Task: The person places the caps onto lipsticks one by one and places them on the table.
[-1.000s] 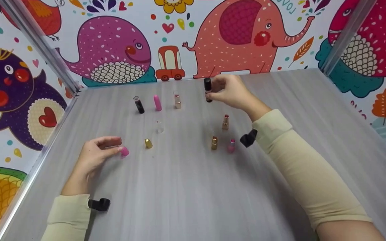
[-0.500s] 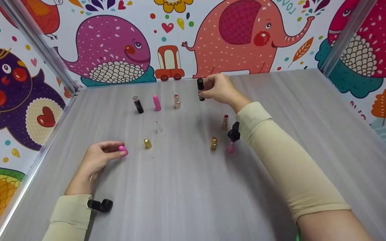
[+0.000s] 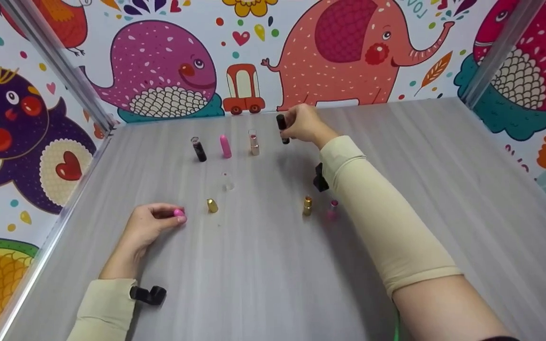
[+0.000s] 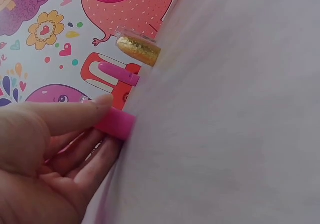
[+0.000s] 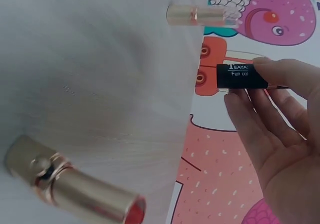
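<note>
My left hand [image 3: 152, 227] pinches a small pink lipstick cap [image 4: 120, 125] between thumb and fingers, close over the table at left. At the back, my right hand [image 3: 305, 124] holds a black lipstick tube [image 3: 282, 129] with white lettering, raised and slightly tilted above the table. Left of it stand a rose-gold lipstick [image 3: 254, 145] under a clear cap, a pink lipstick tube [image 3: 225, 146] and another black lipstick [image 3: 199, 149]. In the right wrist view, an uncapped gold lipstick [image 5: 85, 184] with a red tip is below the hand; the right sleeve hides it in the head view.
A gold cap [image 3: 212, 205] and a clear cap [image 3: 227, 181] stand between the hands. An uncapped gold lipstick [image 3: 307, 206] and a pink one [image 3: 332, 209] stand right of centre, by the right forearm. Printed panels [image 3: 296, 61] border the grey table [image 3: 244, 274].
My right hand has moved left with the black lipstick tube, toward the back row. The left hand has shifted slightly right with the pink cap. The right sleeve now covers one gold lipstick.
</note>
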{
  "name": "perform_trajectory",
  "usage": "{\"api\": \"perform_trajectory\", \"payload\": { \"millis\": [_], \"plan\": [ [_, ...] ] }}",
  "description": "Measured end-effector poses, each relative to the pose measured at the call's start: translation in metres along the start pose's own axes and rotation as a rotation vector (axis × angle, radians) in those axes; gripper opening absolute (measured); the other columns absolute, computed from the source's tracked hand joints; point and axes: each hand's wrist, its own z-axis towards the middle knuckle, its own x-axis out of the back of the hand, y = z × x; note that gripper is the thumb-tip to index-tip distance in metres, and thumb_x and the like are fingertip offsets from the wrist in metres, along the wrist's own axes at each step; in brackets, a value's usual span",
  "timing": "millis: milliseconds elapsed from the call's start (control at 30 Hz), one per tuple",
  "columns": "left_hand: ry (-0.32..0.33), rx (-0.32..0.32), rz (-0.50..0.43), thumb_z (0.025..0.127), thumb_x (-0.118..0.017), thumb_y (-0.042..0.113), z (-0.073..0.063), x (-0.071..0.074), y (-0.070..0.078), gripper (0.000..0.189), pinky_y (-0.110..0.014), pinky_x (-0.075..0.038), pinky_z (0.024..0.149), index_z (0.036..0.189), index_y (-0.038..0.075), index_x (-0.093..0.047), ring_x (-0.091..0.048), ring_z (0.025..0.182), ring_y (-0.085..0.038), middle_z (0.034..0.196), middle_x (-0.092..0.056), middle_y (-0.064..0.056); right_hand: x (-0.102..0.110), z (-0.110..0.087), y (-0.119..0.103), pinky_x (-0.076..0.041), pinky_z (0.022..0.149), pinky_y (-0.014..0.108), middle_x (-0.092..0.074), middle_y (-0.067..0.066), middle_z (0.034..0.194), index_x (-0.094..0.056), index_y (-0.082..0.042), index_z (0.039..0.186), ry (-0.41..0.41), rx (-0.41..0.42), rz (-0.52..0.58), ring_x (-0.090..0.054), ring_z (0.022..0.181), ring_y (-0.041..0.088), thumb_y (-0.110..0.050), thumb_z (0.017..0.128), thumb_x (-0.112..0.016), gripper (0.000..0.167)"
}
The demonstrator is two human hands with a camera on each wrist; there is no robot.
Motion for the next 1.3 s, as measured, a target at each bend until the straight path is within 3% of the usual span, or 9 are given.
{"api": "perform_trajectory", "payload": {
  "millis": [400,800,1067,1300],
  "plan": [
    [0.016,0.007,0.023,0.087,-0.091,0.012,0.001,-0.001,0.0,0.037,-0.017,-0.053,0.083,0.117,-0.004,-0.078,-0.067,0.098,-0.01,0.11,-0.079,-0.009,-0.014,0.026,0.01,-0.061,0.09,0.038,-0.069,0.011,0.103,-0.073,-0.004,0.106,0.01,-0.056,-0.08,-0.069,0.092,0.024,-0.012,0.088,-0.088,0.025],
    [0.022,0.009,-0.012,0.087,-0.091,0.011,0.002,0.0,-0.003,0.035,-0.018,-0.055,0.081,0.116,-0.005,-0.078,-0.067,0.097,-0.01,0.109,-0.079,-0.008,-0.033,0.045,0.019,-0.06,0.089,0.043,-0.069,0.015,0.104,-0.073,0.002,0.106,-0.023,-0.073,-0.125,-0.063,0.092,0.027,-0.003,0.085,-0.089,0.027],
    [0.021,0.025,-0.026,0.087,-0.09,0.009,-0.001,-0.001,-0.005,0.034,-0.017,-0.054,0.083,0.115,-0.005,-0.078,-0.068,0.099,-0.011,0.114,-0.079,-0.011,-0.04,0.044,0.019,-0.059,0.095,0.045,-0.068,0.015,0.11,-0.073,0.0,0.112,-0.031,-0.107,-0.136,-0.063,0.099,0.03,-0.004,0.086,-0.089,0.03],
    [0.028,0.003,-0.014,0.086,-0.091,0.01,0.002,-0.002,-0.004,0.032,-0.018,-0.053,0.083,0.112,-0.004,-0.079,-0.067,0.098,-0.012,0.11,-0.08,-0.01,-0.04,0.043,0.02,-0.059,0.097,0.045,-0.068,0.016,0.113,-0.071,0.0,0.117,-0.038,-0.122,-0.133,-0.065,0.102,0.03,-0.003,0.088,-0.087,0.033]
  ]
}}
